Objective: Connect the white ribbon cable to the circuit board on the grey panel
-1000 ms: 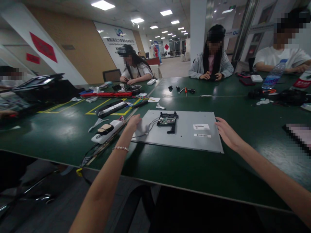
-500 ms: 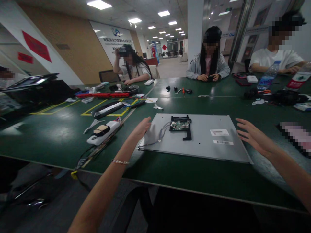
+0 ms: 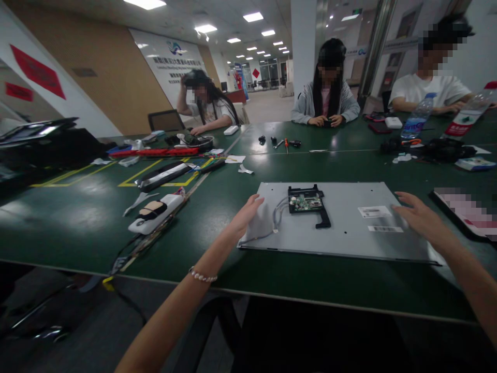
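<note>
A long white box (image 3: 171, 205) lies on the counter (image 3: 198, 233), a tan pad (image 3: 152, 210) on top; right of it the left hand (image 3: 247, 213) meets the left edge of a grey panel (image 3: 344, 216), its grip open, fingers loosely straight; the panel lies flat between both hands, bearing wires (image 3: 277, 213), a circuit board (image 3: 306, 202) and two labels (image 3: 375, 212); the right hand (image 3: 420, 217) is at the right edge, grip likewise open, fingers slightly bent; whether either presses, I cannot tell.
</note>
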`<move>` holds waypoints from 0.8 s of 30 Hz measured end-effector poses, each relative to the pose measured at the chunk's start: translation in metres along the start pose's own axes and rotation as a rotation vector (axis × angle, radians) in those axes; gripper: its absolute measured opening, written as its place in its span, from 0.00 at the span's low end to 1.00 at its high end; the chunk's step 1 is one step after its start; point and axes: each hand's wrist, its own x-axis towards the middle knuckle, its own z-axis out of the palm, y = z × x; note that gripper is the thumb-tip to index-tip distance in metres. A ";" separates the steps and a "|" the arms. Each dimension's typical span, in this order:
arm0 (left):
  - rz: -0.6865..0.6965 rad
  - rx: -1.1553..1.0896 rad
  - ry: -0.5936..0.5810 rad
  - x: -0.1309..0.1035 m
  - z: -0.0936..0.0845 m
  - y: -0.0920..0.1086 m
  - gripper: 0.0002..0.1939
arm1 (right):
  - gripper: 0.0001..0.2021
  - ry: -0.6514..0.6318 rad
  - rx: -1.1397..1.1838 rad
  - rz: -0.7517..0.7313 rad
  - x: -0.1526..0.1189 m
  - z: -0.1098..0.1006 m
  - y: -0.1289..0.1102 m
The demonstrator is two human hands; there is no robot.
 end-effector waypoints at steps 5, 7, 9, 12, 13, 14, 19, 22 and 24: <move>-0.032 0.130 0.006 -0.013 0.021 0.005 0.34 | 0.33 0.076 -0.246 -0.134 0.005 0.004 0.015; -0.010 0.224 0.026 -0.015 0.028 0.004 0.35 | 0.33 0.106 -0.313 -0.183 0.007 0.005 0.020; 0.026 0.321 0.036 -0.016 0.033 0.003 0.35 | 0.32 0.114 -0.358 -0.218 0.009 0.006 0.025; 0.063 0.530 0.042 -0.014 0.035 0.003 0.38 | 0.32 0.129 -0.421 -0.237 0.007 0.010 0.029; 0.080 0.610 0.052 -0.012 0.035 0.005 0.39 | 0.32 0.140 -0.449 -0.239 0.006 0.012 0.030; 0.103 0.680 0.060 -0.011 0.035 0.008 0.40 | 0.32 0.153 -0.478 -0.241 0.006 0.014 0.031; 0.365 0.683 -0.167 0.008 0.041 0.036 0.49 | 0.31 0.213 -0.567 -0.366 0.009 0.021 0.033; 0.455 0.602 -0.344 0.026 0.054 0.050 0.59 | 0.29 0.207 -0.569 -0.509 0.013 0.027 0.034; 0.455 0.558 -0.417 0.037 0.063 0.052 0.63 | 0.28 0.189 -0.561 -0.562 0.015 0.031 0.035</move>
